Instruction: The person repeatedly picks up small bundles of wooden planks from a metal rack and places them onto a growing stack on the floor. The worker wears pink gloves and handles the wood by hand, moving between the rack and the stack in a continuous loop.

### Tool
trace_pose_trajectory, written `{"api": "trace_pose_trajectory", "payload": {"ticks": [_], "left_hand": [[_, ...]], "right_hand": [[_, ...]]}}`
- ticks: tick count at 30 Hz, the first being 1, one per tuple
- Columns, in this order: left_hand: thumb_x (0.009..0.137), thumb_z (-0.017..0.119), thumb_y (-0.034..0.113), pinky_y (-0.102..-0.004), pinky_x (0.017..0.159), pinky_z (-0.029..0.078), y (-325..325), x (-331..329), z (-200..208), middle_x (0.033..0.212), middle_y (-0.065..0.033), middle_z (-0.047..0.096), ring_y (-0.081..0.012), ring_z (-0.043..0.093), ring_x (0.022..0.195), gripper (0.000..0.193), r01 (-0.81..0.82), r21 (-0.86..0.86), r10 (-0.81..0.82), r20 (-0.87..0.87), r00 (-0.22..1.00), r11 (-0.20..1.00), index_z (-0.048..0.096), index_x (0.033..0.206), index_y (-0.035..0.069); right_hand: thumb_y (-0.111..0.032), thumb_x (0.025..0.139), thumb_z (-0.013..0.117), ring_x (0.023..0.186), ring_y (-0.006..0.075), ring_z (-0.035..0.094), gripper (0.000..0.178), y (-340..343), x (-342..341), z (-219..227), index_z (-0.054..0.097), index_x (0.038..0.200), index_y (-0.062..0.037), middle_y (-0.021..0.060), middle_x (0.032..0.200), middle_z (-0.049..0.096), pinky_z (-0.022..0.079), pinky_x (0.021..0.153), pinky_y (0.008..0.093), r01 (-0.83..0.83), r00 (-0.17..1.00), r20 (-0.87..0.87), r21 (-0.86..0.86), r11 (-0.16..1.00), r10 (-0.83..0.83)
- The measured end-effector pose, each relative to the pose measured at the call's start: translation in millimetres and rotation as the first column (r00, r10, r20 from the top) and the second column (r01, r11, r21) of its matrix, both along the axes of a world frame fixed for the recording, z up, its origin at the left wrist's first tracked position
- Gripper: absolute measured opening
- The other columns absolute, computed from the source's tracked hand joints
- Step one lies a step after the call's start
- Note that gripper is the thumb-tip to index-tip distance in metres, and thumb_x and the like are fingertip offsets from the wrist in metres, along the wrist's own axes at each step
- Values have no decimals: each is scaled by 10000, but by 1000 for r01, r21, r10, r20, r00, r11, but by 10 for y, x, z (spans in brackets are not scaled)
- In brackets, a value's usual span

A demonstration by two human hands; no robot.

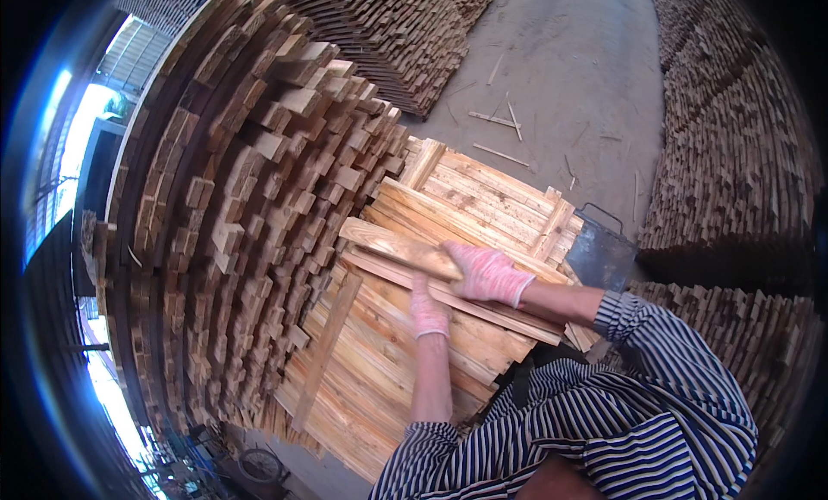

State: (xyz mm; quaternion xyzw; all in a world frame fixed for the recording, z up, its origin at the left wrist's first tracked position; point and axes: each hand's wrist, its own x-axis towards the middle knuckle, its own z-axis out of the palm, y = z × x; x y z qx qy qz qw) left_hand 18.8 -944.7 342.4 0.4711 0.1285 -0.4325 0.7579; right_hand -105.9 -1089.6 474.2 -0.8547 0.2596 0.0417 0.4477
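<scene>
A short wooden board (398, 246) lies slanted over a stack of planks in front of me. My right hand (490, 272), in a pink and white glove, is closed around its right end. My left hand (427, 309), gloved alike, grips from the near side, its thumb up against the board's lower edge; its other fingers are mostly hidden. Just beneath runs a longer, narrow board (483, 306). Light-coloured planks (388, 362) lie side by side below, with a crosswise strip (326, 349) on them at the left.
A tall stack of boards with jutting ends (250, 181) rises close on my left. More stacked wood (733, 146) stands on the right. Beyond the planks, loose sticks (500, 154) lie on the grey floor (569, 60). A metal cart with a handle (599, 246) is at the right, a wheel (260, 465) at lower left.
</scene>
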Motion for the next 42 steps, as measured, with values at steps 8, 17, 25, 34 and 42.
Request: {"api": "trace_pose_trajectory", "payload": {"ticks": [8, 17, 25, 34, 42], "left_hand": [[860, 790, 329, -508, 1073, 472, -370, -308, 289, 1409, -157, 531, -347, 541, 1251, 759, 2, 106, -3, 2, 1000, 994, 451, 1463, 18], [833, 726, 630, -540, 1107, 440, -186, -226, 354, 1478, -179, 483, -361, 482, 1337, 940, 54, 76, -48, -84, 995, 996, 402, 1496, 47], [905, 621, 670, -500, 1052, 491, -799, -498, 638, 1425, -149, 516, -331, 537, 1272, 856, 65, 94, -76, 125, 989, 993, 400, 1498, 95], [896, 568, 735, -502, 1111, 419, -478, -126, 298, 1421, -102, 516, -296, 496, 1290, 823, 92, 78, -95, 40, 995, 993, 446, 1445, 135], [860, 584, 763, -550, 1164, 363, -606, -71, 287, 1563, -180, 356, -373, 395, 1410, 1019, 134, 44, -136, 45, 990, 990, 272, 1558, 90]], "right_hand": [[-539, 920, 564, 1125, 378, 652, 641, -1588, -222, -1007, 573, 1305, -26, 231, 1185, 682, 513, 952, 442, 172, 985, -10, -83, 982, -174], [-581, 939, 491, 1315, 434, 477, 808, -680, -124, -743, 348, 1493, -11, 316, 1367, 512, 407, 1093, 481, 120, 979, 193, -310, 943, -61], [-463, 849, 701, 1222, 366, 615, 864, -518, -546, -303, 322, 1591, -236, 255, 1356, 603, 489, 1026, 404, 2, 989, 142, 248, 969, -38], [-441, 960, 552, 1108, 357, 644, 562, -1595, -304, -998, 467, 1491, -279, 213, 1190, 635, 530, 918, 465, 101, 995, 34, -160, 982, -97], [-572, 962, 504, 1240, 385, 558, 659, -1054, -120, -871, 424, 1513, -220, 226, 1323, 565, 444, 1019, 522, 132, 989, 128, -511, 849, -77]]}}
